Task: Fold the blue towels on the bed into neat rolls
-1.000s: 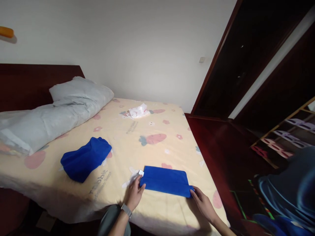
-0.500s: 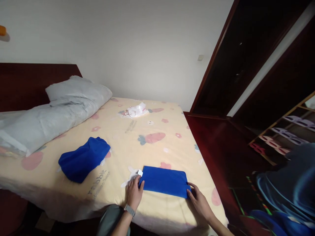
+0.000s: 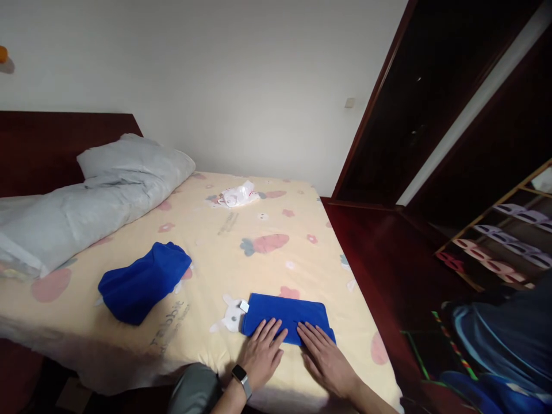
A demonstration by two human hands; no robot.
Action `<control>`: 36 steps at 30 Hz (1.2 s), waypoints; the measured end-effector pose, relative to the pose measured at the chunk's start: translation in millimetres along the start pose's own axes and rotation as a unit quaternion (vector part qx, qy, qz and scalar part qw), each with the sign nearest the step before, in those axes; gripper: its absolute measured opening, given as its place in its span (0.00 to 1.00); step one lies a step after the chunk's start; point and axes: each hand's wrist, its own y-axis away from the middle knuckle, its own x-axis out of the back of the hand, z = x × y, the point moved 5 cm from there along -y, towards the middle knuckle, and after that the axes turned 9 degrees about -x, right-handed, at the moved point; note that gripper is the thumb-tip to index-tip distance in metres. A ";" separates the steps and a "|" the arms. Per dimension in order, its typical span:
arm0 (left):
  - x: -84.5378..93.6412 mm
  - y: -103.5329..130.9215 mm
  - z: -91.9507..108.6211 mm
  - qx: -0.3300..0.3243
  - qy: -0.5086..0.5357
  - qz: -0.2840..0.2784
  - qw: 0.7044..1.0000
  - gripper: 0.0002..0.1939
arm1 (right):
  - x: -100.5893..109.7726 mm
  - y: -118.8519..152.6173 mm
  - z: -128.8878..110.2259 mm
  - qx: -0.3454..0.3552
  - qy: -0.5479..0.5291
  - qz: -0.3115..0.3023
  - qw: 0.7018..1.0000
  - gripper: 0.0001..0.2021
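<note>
White-grey wall (image 3: pixel 259 86) filled the back of the room, with a big bed (image 3: pixel 219 247) in front of it. The bed had a yellow sheet with pink carrots, flowers and a bunny on it. A dark door (image 3: pixel 414 115) stood on the right, over a dark red floor (image 3: pixel 375 236). On the left was a brown headboard (image 3: pixel 52 149), and a puffy grey quilt (image 3: pixel 116 190) lay bunched up near it. A rack (image 3: pixel 487 213) on the right had rows of shoes on it.

A crumpled blue cloth (image 3: pixel 144 282) lay on the left part of the bed. The folded blue cloth (image 3: pixel 288 307) lay flat near the front edge of the bed, well apart from the crumpled one. It was long and neat, with one small corner sticking out on its right side.

The left hand (image 3: pixel 261 356) lay palm down on its front part, fingers a little spread. The right hand (image 3: pixel 325 359) was beside it, also palm down on the cloth, its fingers nearly straight and close together. Neither hand pinched anything.

A white plastic bag (image 3: pixel 239 194) sat far back on the bed. The left wrist wore a watch (image 3: pixel 240 376). A tiny white tag (image 3: pixel 244 306) poked out from the folded cloth's left edge.
</note>
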 end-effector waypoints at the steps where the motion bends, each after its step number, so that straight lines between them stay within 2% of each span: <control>1: -1.2 0.9 -2.9 0.003 0.003 0.001 1.000 0.28 | -3.2 -0.6 0.6 0.004 0.011 -0.003 1.000 0.30; 7: -9.3 15.5 -38.8 0.052 0.010 -0.013 0.999 0.30 | -12.7 2.8 17.5 0.015 0.073 0.020 0.997 0.31; 13: -20.3 28.1 -63.5 0.073 0.029 -0.026 0.997 0.38 | -12.6 10.9 30.7 0.016 0.102 0.049 0.993 0.31; 17: -20.8 32.2 -74.9 0.096 0.070 -0.025 0.993 0.43 | -10.6 16.2 44.3 -0.010 0.069 0.052 0.996 0.30; 21: -8.3 35.6 -81.7 0.119 0.150 -0.016 0.981 0.39 | -12.9 18.3 58.3 -0.073 -0.039 0.021 0.996 0.28; 24: 2.3 39.6 -91.4 0.186 0.241 0.025 0.952 0.27 | -15.8 19.0 74.4 -0.184 -0.192 0.038 0.963 0.24; 27: 5.6 41.2 -102.4 0.248 0.318 0.085 0.911 0.19 | -19.8 20.0 89.5 -0.285 -0.344 0.074 0.892 0.22; 29: 4.7 39.5 -108.2 0.262 0.327 0.121 0.900 0.18 | -20.8 18.7 93.7 -0.315 -0.395 0.085 0.859 0.24; 31: 2.5 36.9 -113.5 0.266 0.307 0.144 0.902 0.18 | -19.5 15.6 94.4 -0.328 -0.409 0.086 0.847 0.26; 36: -4.6 30.3 -128.2 0.280 0.257 0.173 0.909 0.19 | -11.5 4.5 95.4 -0.346 -0.396 0.109 0.844 0.28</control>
